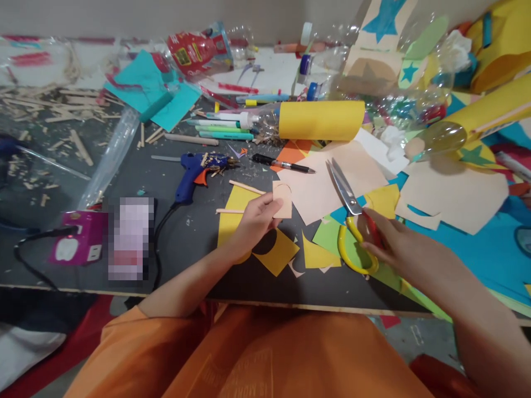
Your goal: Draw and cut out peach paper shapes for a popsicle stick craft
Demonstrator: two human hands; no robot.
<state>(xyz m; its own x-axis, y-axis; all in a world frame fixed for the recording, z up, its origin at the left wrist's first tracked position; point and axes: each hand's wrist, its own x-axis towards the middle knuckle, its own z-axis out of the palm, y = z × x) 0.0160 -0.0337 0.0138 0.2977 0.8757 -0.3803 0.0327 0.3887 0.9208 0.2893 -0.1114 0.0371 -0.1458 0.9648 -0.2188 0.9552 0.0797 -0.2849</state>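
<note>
My left hand (259,218) pinches a small piece of pale peach paper (283,198) with a curved line drawn near its top. In my right hand (384,235) is a pair of scissors (343,185) with yellow and red handles; the blades are slightly parted and point up and away, apart from the piece. Beneath and beside my left hand lie yellow paper scraps (276,255) and two thin sticks (244,187). A larger peach sheet (309,193) rests between the hands. Just beyond, a black pen (286,164) lies on the table.
A blue glue gun (193,168) lies left of the papers, its cord near a blurred phone (130,237) and purple power box (78,237). Farther back are markers (226,132) and a bottle wrapped in yellow paper (321,120). Blue paper (477,243) covers the right side.
</note>
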